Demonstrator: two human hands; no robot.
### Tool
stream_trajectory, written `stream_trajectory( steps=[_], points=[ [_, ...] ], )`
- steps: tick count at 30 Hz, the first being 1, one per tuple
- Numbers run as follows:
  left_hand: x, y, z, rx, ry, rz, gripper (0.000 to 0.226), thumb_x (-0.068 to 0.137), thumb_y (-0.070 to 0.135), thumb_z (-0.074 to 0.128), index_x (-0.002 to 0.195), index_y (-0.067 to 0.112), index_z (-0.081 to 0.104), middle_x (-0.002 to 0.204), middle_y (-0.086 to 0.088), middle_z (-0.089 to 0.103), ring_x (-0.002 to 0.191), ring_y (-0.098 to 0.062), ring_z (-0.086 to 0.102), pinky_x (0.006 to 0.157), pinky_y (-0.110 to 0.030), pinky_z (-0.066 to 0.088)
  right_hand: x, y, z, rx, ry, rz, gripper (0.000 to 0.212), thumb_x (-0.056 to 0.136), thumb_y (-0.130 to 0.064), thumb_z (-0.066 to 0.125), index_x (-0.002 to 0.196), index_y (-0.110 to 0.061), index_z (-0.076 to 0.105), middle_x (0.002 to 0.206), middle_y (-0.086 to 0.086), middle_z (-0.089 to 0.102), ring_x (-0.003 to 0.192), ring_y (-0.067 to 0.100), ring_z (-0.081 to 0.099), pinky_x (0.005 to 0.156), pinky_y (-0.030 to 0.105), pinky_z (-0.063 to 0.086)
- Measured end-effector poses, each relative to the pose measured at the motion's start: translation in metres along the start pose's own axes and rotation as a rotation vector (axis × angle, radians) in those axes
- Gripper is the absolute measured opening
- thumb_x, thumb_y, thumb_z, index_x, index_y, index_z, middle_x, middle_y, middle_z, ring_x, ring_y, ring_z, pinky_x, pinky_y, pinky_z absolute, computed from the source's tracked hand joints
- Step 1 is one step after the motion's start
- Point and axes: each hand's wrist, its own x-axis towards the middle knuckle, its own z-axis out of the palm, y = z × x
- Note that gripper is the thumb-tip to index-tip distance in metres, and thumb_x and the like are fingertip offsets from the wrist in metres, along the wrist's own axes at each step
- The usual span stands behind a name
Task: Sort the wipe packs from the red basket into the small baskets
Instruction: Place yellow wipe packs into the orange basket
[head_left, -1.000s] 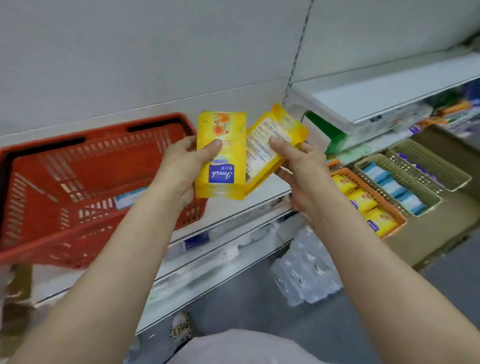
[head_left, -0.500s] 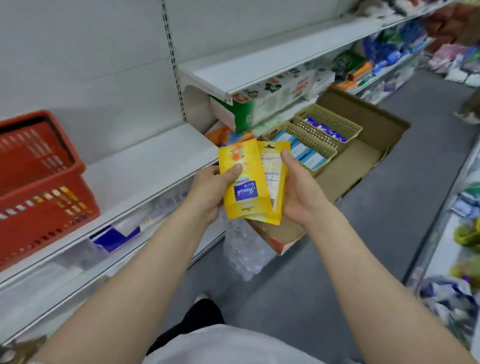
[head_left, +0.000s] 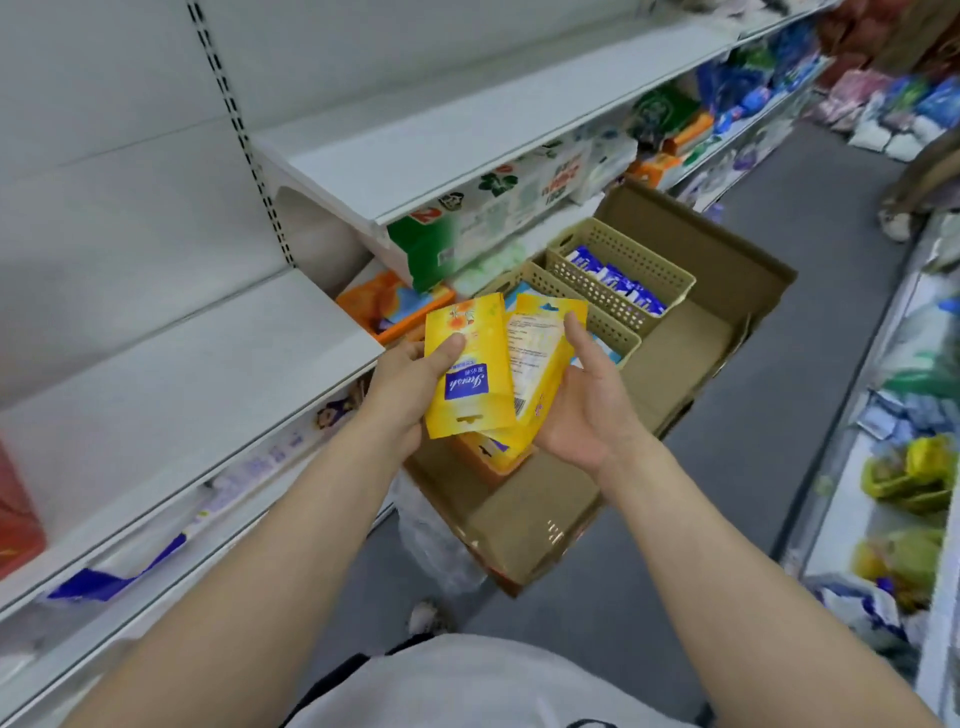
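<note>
My left hand (head_left: 402, 387) grips one yellow wipe pack (head_left: 467, 371) with the thumb pressed across its front, and my right hand (head_left: 584, 397) holds a second yellow pack (head_left: 540, 358) from the side, thumb on its printed back. Both packs hang in the air above the cardboard box (head_left: 691, 364), over what I take to be the orange small basket (head_left: 485, 460), where more yellow packs lie.

The risk I see is a loose drop: the packs overlap at their inner edges, so letting go of one could drag the other askew, and either might land on the box floor or slide toward the beige baskets (head_left: 613, 283) that hold blue packs.

Each pack stands nearly upright, long axis running away from me. The left pack's label reads upside down, its hang-slot end nearest me; the right one leans slightly rightward at its top.
</note>
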Motion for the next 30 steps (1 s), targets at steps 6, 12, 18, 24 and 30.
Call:
stream_trajectory(
  steps=[6, 12, 18, 24, 30],
  points=[
    [0.042, -0.006, 0.003, -0.009, 0.028, -0.076, 0.023, 0.086, 0.029, 0.074, 0.105, 0.019, 0.066, 0.095, -0.006, 0.077, 0.083, -0.023, 0.075, 0.074, -0.043, 0.061, 0.043, -0.026, -0.017, -0.032, 0.185, 0.132, 0.067, 0.088, -0.066, 0.051, 0.131, -0.015, 0.062, 0.132, 0.018, 0.062, 0.119, 0.038, 0.061, 0.094, 0.054, 0.052],
    [0.063, -0.013, 0.001, -0.013, 0.173, -0.087, 0.049, 0.083, 0.033, 0.076, 0.126, 0.018, 0.058, 0.103, -0.005, 0.075, 0.085, -0.022, 0.074, 0.079, -0.045, 0.06, 0.071, -0.036, -0.041, -0.272, 0.226, 0.254, 0.088, 0.069, -0.071, 0.069, 0.137, -0.018, 0.054, 0.124, 0.015, 0.067, 0.108, 0.033, 0.068, 0.08, 0.047, 0.059],
    [0.074, -0.015, 0.003, -0.106, 0.371, -0.031, 0.038, 0.085, 0.03, 0.075, 0.119, 0.02, 0.061, 0.097, -0.001, 0.075, 0.077, -0.017, 0.075, 0.06, -0.032, 0.059, 0.112, -0.072, -0.071, -0.568, 0.262, 0.354, 0.065, 0.068, -0.059, 0.074, 0.113, -0.011, 0.067, 0.096, 0.013, 0.075, 0.082, 0.026, 0.074, 0.066, 0.038, 0.059],
    [0.081, -0.024, 0.02, -0.253, 0.585, 0.009, 0.043, 0.084, 0.01, 0.073, 0.123, 0.019, 0.059, 0.102, -0.004, 0.074, 0.079, -0.02, 0.074, 0.065, -0.035, 0.06, 0.151, -0.125, -0.096, -0.783, 0.107, 0.424, 0.05, 0.082, -0.013, 0.074, 0.129, -0.008, 0.056, 0.114, 0.014, 0.072, 0.103, 0.028, 0.07, 0.084, 0.041, 0.058],
    [0.07, -0.049, 0.021, -0.355, 0.707, 0.015, 0.058, 0.08, 0.011, 0.076, 0.133, 0.02, 0.055, 0.11, -0.008, 0.073, 0.087, -0.025, 0.074, 0.064, -0.038, 0.06, 0.192, -0.155, -0.119, -1.117, 0.015, 0.447, 0.043, 0.079, -0.014, 0.08, 0.118, -0.021, 0.064, 0.106, 0.013, 0.074, 0.093, 0.028, 0.072, 0.077, 0.038, 0.058]
  ],
)
